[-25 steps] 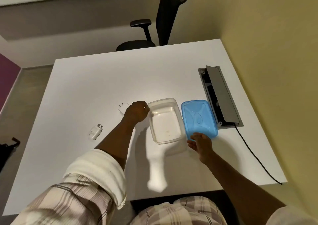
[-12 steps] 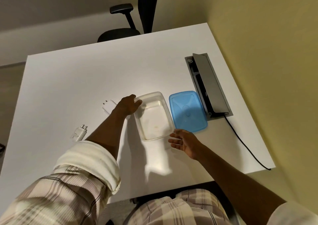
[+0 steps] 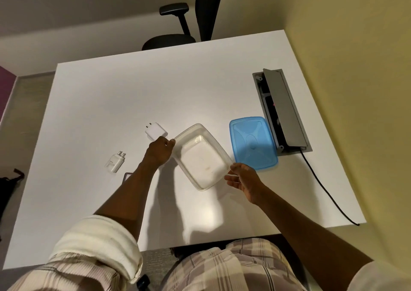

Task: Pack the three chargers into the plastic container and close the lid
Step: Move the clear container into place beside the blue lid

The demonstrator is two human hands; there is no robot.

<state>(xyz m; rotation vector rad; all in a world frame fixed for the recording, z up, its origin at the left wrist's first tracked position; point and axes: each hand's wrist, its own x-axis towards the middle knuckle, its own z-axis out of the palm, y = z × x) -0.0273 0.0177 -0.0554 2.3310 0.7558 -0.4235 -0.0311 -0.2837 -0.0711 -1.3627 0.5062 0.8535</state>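
A clear, empty plastic container (image 3: 189, 128) sits turned at an angle near the middle of the white table (image 3: 133, 95). My left hand (image 3: 158, 152) grips its far left corner. My right hand (image 3: 242, 177) holds its near right corner. The blue lid (image 3: 252, 143) lies flat just right of the container. A square white charger (image 3: 155, 131) rests beside my left hand's knuckles. A second white charger (image 3: 115, 161) with round pins lies farther left. A small dark-edged object (image 3: 127, 176) peeks out from behind my left forearm; what it is cannot be told.
An open grey cable hatch (image 3: 283, 112) is set into the table beside the lid, with a black cable (image 3: 323, 186) running off the right edge. A black office chair (image 3: 178, 38) stands behind the table. A yellow wall lies along the right side.
My right hand has moved from the table in front of the lid onto the container's near right corner. The container has turned to a diagonal. My left hand stays on its left corner.
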